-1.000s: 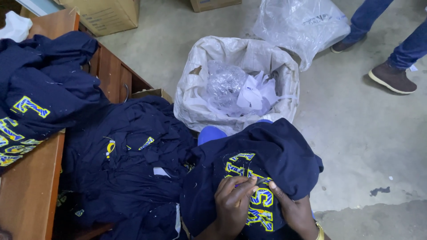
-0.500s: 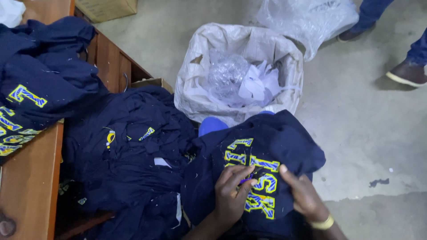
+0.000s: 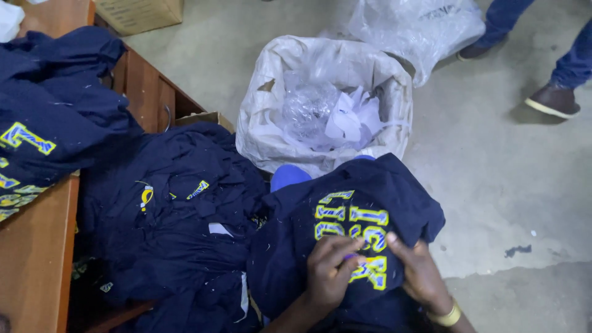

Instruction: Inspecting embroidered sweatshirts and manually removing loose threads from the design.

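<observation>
A dark navy garment (image 3: 345, 203) with yellow and blue lettering lies across my lap at the bottom centre. My left hand (image 3: 330, 271) presses on the lettering with fingers curled, and a small purple thing shows at its fingertips. My right hand (image 3: 416, 271), with a yellow band at the wrist, grips the cloth just to the right of the letters. A heap of similar navy garments (image 3: 166, 216) lies to the left of the one I hold.
A white sack (image 3: 259, 123) full of crumpled clear plastic and paper stands just beyond the garment. A wooden table (image 3: 37, 259) at the left carries more navy garments (image 3: 55, 105). Another person's shoes (image 3: 552, 98) stand at the top right. A cardboard box (image 3: 139, 12) sits at the top.
The garment has shifted on my lap so more lettering shows. Both hands have moved down and closer together on the letters. The view has tilted slightly.
</observation>
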